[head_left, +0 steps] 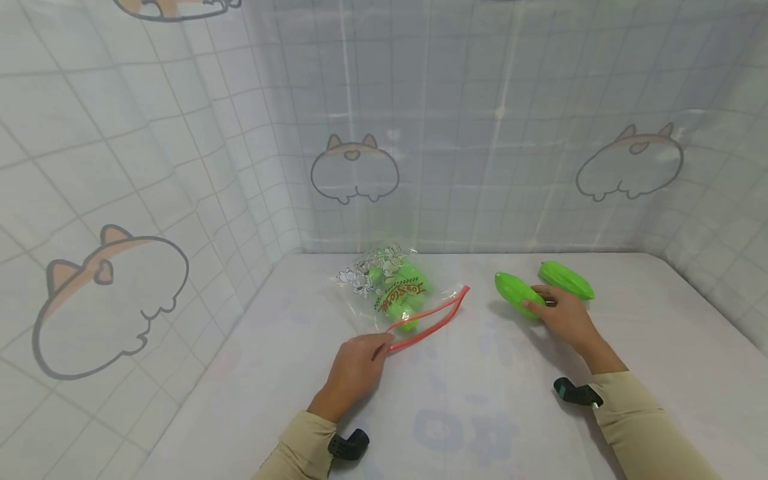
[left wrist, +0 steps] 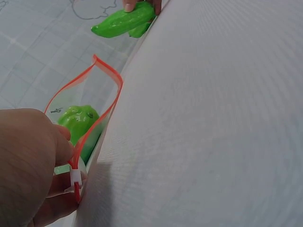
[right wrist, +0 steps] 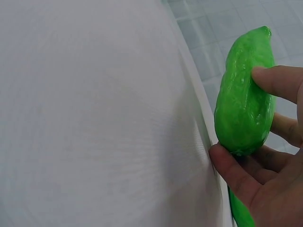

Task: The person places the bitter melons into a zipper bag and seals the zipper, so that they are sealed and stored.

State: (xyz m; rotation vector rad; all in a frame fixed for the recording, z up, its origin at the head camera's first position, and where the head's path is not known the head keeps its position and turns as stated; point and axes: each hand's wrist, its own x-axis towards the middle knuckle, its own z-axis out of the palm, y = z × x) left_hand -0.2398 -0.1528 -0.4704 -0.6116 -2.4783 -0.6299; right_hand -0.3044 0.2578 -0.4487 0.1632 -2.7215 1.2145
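A clear zip bag (head_left: 360,313) with a red zip edge lies on the table, its mouth spread apart toward the right; green toy vegetables (head_left: 411,277) show inside it. The left hand (head_left: 357,367) pinches the near corner of the red edge, by a white slider (left wrist: 75,177). The right hand (head_left: 564,320) holds a bumpy green toy vegetable (right wrist: 244,99) between thumb and fingers, to the right of the bag. Behind that hand a second similar green piece (head_left: 567,279) lies on the table.
The white table (head_left: 480,427) is backed by a grey tiled-pattern curtain (head_left: 468,167) with cartoon animals, which also stands at both sides. A black device (head_left: 349,445) is at the left wrist, another (head_left: 577,392) at the right wrist.
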